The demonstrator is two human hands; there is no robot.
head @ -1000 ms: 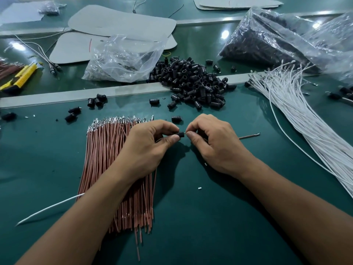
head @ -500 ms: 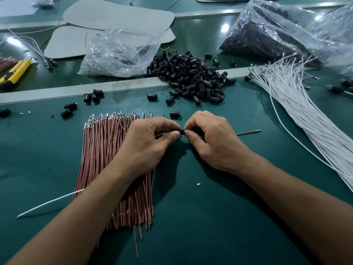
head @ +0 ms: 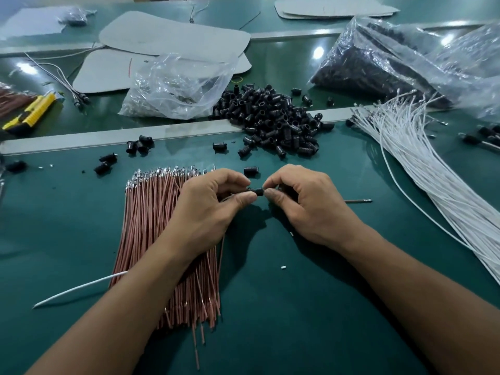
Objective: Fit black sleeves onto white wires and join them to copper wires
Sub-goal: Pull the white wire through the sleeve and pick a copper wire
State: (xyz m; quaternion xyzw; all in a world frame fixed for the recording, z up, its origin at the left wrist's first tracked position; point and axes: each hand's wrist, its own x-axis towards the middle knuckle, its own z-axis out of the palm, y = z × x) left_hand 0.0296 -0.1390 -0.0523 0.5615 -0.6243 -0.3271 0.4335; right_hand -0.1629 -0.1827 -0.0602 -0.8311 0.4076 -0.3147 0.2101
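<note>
Centrally, just above the middle of the frame, a single black sleeve [head: 256, 191] is being held off the tabletop [head: 297, 320] between the two hands. Its long axis is lying left to right, level with the fingertips on either side. Its left end is being pinched by the thumb and forefinger of the left hand [head: 211, 212], whose fingers [head: 243, 198] are being pressed together on it. Its right end is being pinched likewise by the thumb and forefinger of the right hand [head: 311, 209], seemingly where a wire is being fed in, though that joint is being hidden by the fingertips. Neither hand is being placed nearer than the other, since the sleeve is being touched from opposite sides, so the coming push is judged to be running along that left-right axis. A thin copper wire [head: 357, 201] is being shown sticking out to the right from behind the right hand, and a white wire [head: 78, 288] is being trailed toward the lower left from under the left forearm. The sleeve is being seen as a short, dark, matte tube, matching the heap of black sleeves [head: 276, 123] in the upper middle.
</note>
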